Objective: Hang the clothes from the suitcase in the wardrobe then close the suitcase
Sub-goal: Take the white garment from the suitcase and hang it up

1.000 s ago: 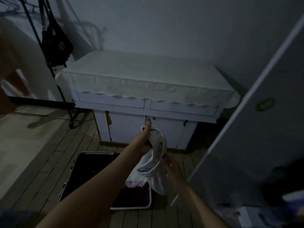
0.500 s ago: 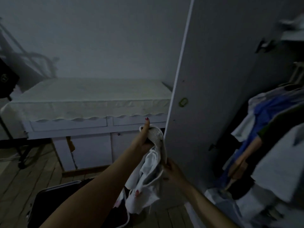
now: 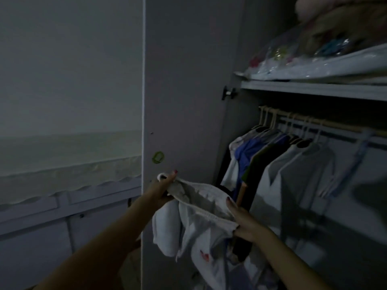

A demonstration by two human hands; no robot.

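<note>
Left hand [image 3: 162, 189]: fingers curled round one end of the white garment's waistband, thumb up, gripping the cloth in front of the wardrobe door.
Right hand [image 3: 245, 223]: fingers under the other end of the waistband, thumb on top, pinching the cloth beside the hanging clothes.
White garment [image 3: 196, 225]: held up between both hands with the waistband stretched open; the rest hangs below, with small red marks on the lower part. It is outside the wardrobe, in front of the open side, not on a hanger.
Wardrobe door [image 3: 184, 91]: open, standing edge-on between the hands and the wall, with a small greenish sticker [image 3: 158, 157] just above the left hand and a dark hinge [image 3: 228, 93] at its inner edge.
Rail [image 3: 314, 121]: light wooden bar under the shelf, carrying a row of pale hangers.
Hanging clothes [image 3: 293, 170]: white, blue, dark green and grey tops close together on the rail, just right of the right hand.
Shelf [image 3: 314, 88]: above the rail, holding folded items in clear plastic wrapping [image 3: 303, 59].
Cabinet [image 3: 62, 197]: pale, left of the door, with drawers and a scalloped cloth cover [image 3: 69, 158] over its top.
Suitcase: not in view.
Light: dim throughout, so finer detail is hard to tell.
</note>
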